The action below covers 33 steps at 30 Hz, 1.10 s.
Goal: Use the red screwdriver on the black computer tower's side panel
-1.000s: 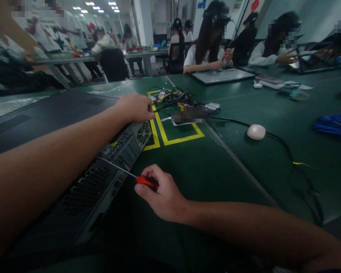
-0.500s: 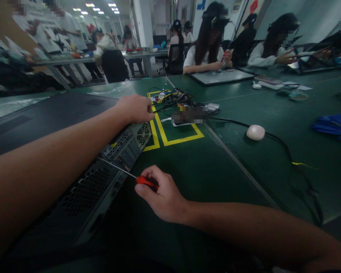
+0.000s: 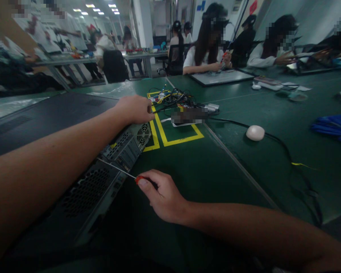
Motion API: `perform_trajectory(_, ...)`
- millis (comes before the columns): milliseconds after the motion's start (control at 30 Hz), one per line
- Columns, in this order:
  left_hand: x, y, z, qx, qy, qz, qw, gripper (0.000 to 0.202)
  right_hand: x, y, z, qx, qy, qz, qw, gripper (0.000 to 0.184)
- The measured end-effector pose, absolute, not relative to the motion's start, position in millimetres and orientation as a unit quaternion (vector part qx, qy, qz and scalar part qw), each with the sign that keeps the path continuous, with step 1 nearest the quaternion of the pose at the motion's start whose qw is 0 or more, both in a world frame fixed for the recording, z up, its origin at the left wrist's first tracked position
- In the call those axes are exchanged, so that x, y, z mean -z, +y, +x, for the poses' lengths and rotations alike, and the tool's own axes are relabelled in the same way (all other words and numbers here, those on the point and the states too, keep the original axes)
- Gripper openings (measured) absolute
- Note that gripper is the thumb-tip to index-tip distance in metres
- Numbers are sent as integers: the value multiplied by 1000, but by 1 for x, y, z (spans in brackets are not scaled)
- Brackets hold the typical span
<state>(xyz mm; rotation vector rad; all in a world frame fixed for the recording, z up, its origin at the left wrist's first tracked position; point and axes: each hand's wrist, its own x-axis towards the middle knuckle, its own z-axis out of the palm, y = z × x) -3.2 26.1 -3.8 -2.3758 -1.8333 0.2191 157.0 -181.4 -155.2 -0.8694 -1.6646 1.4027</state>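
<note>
Green worktable (image 3: 230, 182): yellow tape (image 3: 182, 141) marks out boxes on the surface. A tangle of cables (image 3: 176, 99) lies partly over the tape. A black cable (image 3: 230, 121) runs rightward, passing behind a pale rounded object (image 3: 255, 133). Bunched blue material (image 3: 335, 129) lies at far right. Opposite, a co-worker (image 3: 204, 47) sits at a framed panel (image 3: 221, 77). A black chair (image 3: 115, 66) stands beside another bench (image 3: 142, 55).

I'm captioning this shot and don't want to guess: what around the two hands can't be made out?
All in the head view:
Screwdriver: handle mostly covered by the right hand.
Its tip: out of sight where the left forearm crosses the computer case.
Left hand: fingertips hidden behind the hand itself.
The case's far end: cut off by the left picture edge.
Dark item near the cables: masked by pixelation.
</note>
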Motion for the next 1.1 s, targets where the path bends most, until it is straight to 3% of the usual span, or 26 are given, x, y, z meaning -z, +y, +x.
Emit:
perform_trajectory(100,5,27,-4,-71,-612,-785,68,65,152,-182,158,-570,-639,-341,389,33)
perform_trajectory(267,4,26,-4,-67,-615,-784,59,66,146,-180,157,-589,-622,-354,376,51)
perform_trajectory(1100,-2,16,4,-93,-618,-778,67,67,150,-181,155,-614,-598,-332,394,46)
